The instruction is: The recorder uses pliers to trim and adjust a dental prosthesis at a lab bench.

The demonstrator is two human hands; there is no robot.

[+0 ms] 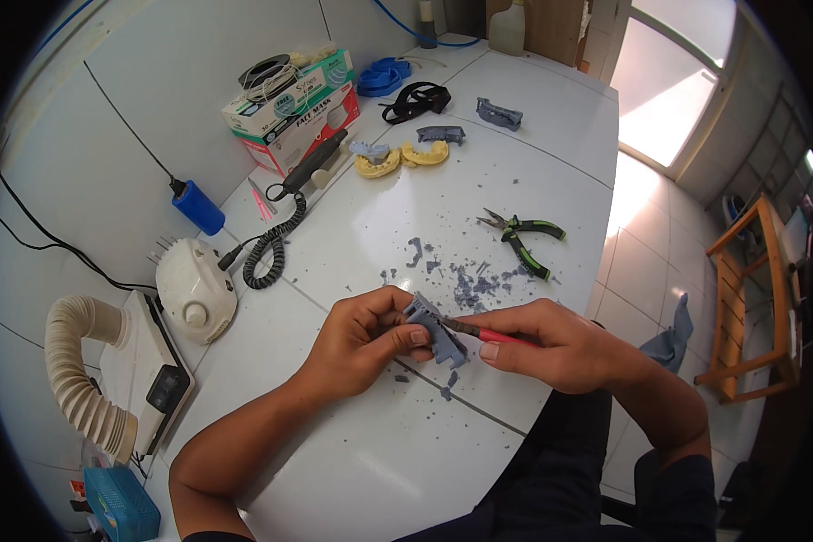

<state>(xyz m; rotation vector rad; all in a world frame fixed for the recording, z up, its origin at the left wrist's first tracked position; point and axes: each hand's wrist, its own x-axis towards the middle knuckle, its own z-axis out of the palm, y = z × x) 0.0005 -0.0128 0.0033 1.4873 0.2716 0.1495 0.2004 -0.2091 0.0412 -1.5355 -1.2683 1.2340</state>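
Note:
My left hand [370,339] pinches a grey-blue moulded piece [438,334], probably a dental model part with a row of small teeth-like posts, just above the table. From the right, my right hand [560,343] grips a red-handled tool [506,338]. Its dark metal tip touches the piece, and my fingers hide too much of it to tell its exact kind. Crumbs and broken bits [474,287] of the same grey-blue material lie scattered just beyond my hands. Green-and-black pliers [524,239] rest on the table at the right, jaws pointing left.
Yellow dental casts [425,154] and more grey-blue pieces [499,114] lie farther back. At left are a white control unit [196,289] with a coiled cord, a dark handpiece [314,163], a hose [79,361] and stacked boxes [298,126]. The table edge curves along the right.

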